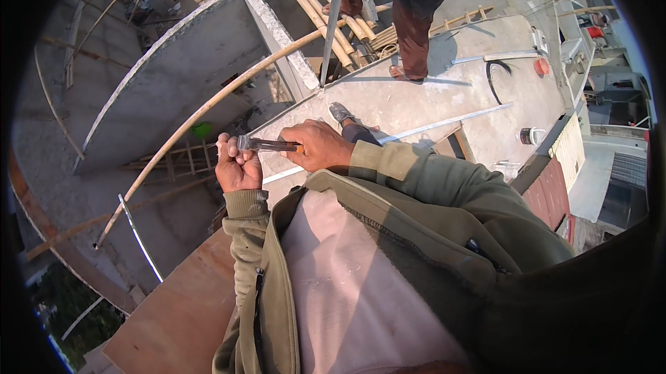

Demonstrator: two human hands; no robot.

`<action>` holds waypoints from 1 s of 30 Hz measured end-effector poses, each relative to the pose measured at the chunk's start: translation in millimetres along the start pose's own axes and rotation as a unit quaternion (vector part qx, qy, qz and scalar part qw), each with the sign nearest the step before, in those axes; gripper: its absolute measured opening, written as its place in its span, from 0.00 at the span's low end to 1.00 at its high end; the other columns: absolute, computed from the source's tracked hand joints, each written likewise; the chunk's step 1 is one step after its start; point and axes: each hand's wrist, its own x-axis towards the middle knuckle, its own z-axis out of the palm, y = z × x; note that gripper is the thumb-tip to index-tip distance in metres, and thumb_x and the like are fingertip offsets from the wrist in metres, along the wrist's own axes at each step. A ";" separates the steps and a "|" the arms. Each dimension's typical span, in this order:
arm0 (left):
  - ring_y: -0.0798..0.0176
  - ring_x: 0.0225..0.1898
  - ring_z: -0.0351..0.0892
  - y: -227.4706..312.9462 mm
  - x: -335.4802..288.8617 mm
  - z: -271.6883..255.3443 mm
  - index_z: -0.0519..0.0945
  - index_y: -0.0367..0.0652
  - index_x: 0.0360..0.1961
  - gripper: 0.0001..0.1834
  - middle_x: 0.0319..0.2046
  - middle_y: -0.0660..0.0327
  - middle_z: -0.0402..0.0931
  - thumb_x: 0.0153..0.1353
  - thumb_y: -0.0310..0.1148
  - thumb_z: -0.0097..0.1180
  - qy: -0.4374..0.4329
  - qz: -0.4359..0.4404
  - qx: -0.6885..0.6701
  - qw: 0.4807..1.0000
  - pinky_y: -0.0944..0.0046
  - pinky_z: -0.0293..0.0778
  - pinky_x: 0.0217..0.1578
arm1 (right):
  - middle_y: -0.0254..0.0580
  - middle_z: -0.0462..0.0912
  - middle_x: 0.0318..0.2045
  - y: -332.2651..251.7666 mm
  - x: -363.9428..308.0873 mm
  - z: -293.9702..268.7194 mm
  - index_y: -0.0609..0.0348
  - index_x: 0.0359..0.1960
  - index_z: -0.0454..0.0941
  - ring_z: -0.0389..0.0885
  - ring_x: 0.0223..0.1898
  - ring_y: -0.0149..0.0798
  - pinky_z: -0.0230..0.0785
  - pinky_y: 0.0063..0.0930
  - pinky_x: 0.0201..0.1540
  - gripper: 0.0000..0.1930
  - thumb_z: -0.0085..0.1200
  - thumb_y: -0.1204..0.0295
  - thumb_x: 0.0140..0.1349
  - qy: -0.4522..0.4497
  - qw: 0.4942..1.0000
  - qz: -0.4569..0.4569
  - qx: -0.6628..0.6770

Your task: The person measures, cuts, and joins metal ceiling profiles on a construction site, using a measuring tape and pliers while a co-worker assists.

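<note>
My right hand (320,145) is closed around a plier-like tool (272,145) with dark metal arms and a bit of orange at the grip. The tool points left, level with my chest. My left hand (239,164) is at its metal head, fingers curled and pressed together. Whatever those fingers pinch is too small to make out. Both hands are held up in front of my body, in green jacket sleeves. Below them lies the pale concrete slab (430,100), and my shoe (340,112) stands on it.
A long bamboo pole (208,105) curves past my left hand, over a drop beside a concrete wall (187,62). Another person's leg (411,41) stands ahead, near bamboo poles (305,0). A metal strip (444,121), a black cable (494,83) and a bucket (533,136) lie right.
</note>
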 end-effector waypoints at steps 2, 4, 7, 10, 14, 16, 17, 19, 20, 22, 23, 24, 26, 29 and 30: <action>0.70 0.22 0.58 -10.3 1.1 -5.9 0.71 0.41 0.40 0.04 0.23 0.65 0.64 0.74 0.29 0.49 0.048 -0.023 -0.005 0.999 0.70 0.64 0.26 | 0.54 0.80 0.24 6.7 -6.5 -4.6 0.60 0.33 0.75 0.81 0.31 0.61 0.71 0.50 0.34 0.12 0.60 0.63 0.61 0.027 0.997 -0.055 -0.043; 0.68 0.26 0.65 -19.7 0.5 -7.0 0.71 0.38 0.44 0.04 0.28 0.63 0.67 0.74 0.27 0.46 0.073 -0.012 0.055 0.996 0.66 0.72 0.35 | 0.54 0.80 0.23 5.7 -10.5 -9.3 0.59 0.33 0.75 0.81 0.31 0.61 0.71 0.51 0.34 0.12 0.59 0.64 0.61 0.007 0.999 0.031 -0.009; 0.60 0.31 0.73 -29.8 8.7 -30.1 0.70 0.32 0.52 0.13 0.36 0.54 0.74 0.76 0.31 0.44 0.064 0.004 0.080 0.995 0.54 0.78 0.46 | 0.55 0.80 0.23 10.1 -13.9 -18.6 0.59 0.33 0.76 0.81 0.30 0.62 0.71 0.52 0.34 0.11 0.59 0.64 0.61 0.005 0.997 0.078 0.023; 0.51 0.51 0.81 -34.7 7.9 -22.7 0.69 0.32 0.58 0.17 0.54 0.43 0.76 0.76 0.34 0.46 0.039 -0.008 0.203 0.978 0.48 0.79 0.51 | 0.56 0.80 0.22 29.7 -15.1 -27.3 0.60 0.35 0.77 0.81 0.28 0.63 0.71 0.53 0.32 0.11 0.58 0.64 0.62 0.037 0.997 0.047 0.039; 0.55 0.50 0.81 -21.5 -15.1 40.8 0.61 0.34 0.70 0.30 0.56 0.48 0.75 0.72 0.34 0.52 0.132 0.001 0.408 0.904 0.53 0.79 0.49 | 0.57 0.79 0.23 21.5 -3.4 -86.7 0.61 0.36 0.76 0.80 0.29 0.63 0.69 0.52 0.33 0.09 0.56 0.67 0.64 0.049 0.994 0.083 -0.045; 0.62 0.43 0.79 -6.6 -32.9 85.9 0.59 0.36 0.72 0.34 0.52 0.52 0.75 0.69 0.35 0.56 -0.034 0.072 0.473 0.878 0.59 0.77 0.45 | 0.57 0.80 0.24 47.3 -2.6 -106.8 0.59 0.37 0.76 0.79 0.31 0.64 0.69 0.51 0.33 0.09 0.56 0.66 0.65 0.072 0.992 0.090 -0.059; 0.66 0.38 0.76 -7.3 -45.6 129.4 0.60 0.36 0.72 0.37 0.47 0.54 0.77 0.65 0.34 0.59 -0.103 0.092 0.470 0.872 0.63 0.76 0.42 | 0.57 0.80 0.26 72.2 -5.2 -114.1 0.59 0.37 0.76 0.79 0.33 0.66 0.69 0.53 0.34 0.09 0.56 0.65 0.65 0.076 0.990 0.100 -0.069; 0.68 0.35 0.75 -16.6 -65.5 201.4 0.61 0.34 0.71 0.34 0.39 0.53 0.80 0.66 0.28 0.57 -0.262 0.112 0.452 0.845 0.69 0.73 0.35 | 0.58 0.81 0.28 104.3 -17.3 -142.0 0.58 0.38 0.77 0.79 0.35 0.67 0.69 0.55 0.36 0.10 0.56 0.65 0.65 0.104 0.982 0.126 -0.096; 0.66 0.31 0.76 -26.5 -77.6 230.5 0.61 0.33 0.72 0.35 0.33 0.52 0.81 0.65 0.27 0.58 -0.312 0.132 0.443 0.830 0.66 0.73 0.35 | 0.58 0.81 0.29 123.8 -23.3 -156.9 0.58 0.38 0.77 0.79 0.37 0.66 0.70 0.56 0.37 0.10 0.56 0.64 0.65 0.095 0.979 0.153 -0.099; 0.59 0.29 0.79 -51.0 -80.9 278.2 0.58 0.33 0.73 0.36 0.30 0.50 0.82 0.65 0.22 0.57 -0.502 0.184 0.397 0.746 0.54 0.74 0.36 | 0.59 0.82 0.30 166.2 -37.8 -185.9 0.58 0.38 0.78 0.80 0.37 0.66 0.71 0.55 0.38 0.11 0.56 0.63 0.65 0.082 0.974 0.177 -0.117; 0.59 0.26 0.77 -66.7 -85.2 303.3 0.61 0.40 0.70 0.33 0.28 0.50 0.82 0.66 0.27 0.57 -0.530 0.199 0.422 0.709 0.53 0.73 0.34 | 0.60 0.82 0.30 184.9 -37.8 -194.1 0.58 0.38 0.79 0.80 0.37 0.66 0.71 0.54 0.38 0.11 0.56 0.63 0.65 0.075 0.976 0.163 -0.124; 0.59 0.22 0.76 -84.3 -80.5 322.9 0.64 0.47 0.67 0.29 0.26 0.49 0.81 0.67 0.31 0.58 -0.558 0.209 0.435 0.675 0.52 0.73 0.31 | 0.60 0.82 0.29 209.5 -36.4 -207.9 0.58 0.38 0.80 0.80 0.36 0.66 0.71 0.53 0.37 0.11 0.56 0.63 0.65 0.067 0.975 0.161 -0.136; 0.59 0.18 0.69 -128.7 -80.7 349.3 0.82 0.49 0.52 0.17 0.25 0.45 0.79 0.68 0.46 0.61 -0.549 0.245 0.426 0.676 0.49 0.67 0.27 | 0.60 0.82 0.30 245.8 -30.9 -237.6 0.58 0.38 0.80 0.81 0.36 0.66 0.72 0.54 0.38 0.11 0.57 0.64 0.64 0.035 0.973 0.168 -0.153; 0.58 0.19 0.68 -189.9 -37.9 410.7 0.80 0.40 0.51 0.16 0.25 0.49 0.78 0.68 0.38 0.60 -0.651 0.207 0.401 0.610 0.50 0.65 0.28 | 0.61 0.83 0.30 303.5 -33.6 -293.4 0.60 0.37 0.80 0.81 0.37 0.66 0.72 0.53 0.39 0.11 0.57 0.64 0.63 0.055 0.966 0.199 -0.158; 0.55 0.20 0.69 -205.6 -25.1 429.4 0.80 0.36 0.50 0.15 0.26 0.48 0.78 0.68 0.35 0.59 -0.663 0.174 0.411 0.601 0.49 0.67 0.30 | 0.61 0.83 0.30 324.4 -40.1 -314.1 0.61 0.37 0.80 0.81 0.36 0.66 0.72 0.53 0.39 0.11 0.58 0.64 0.62 0.072 0.962 0.212 -0.158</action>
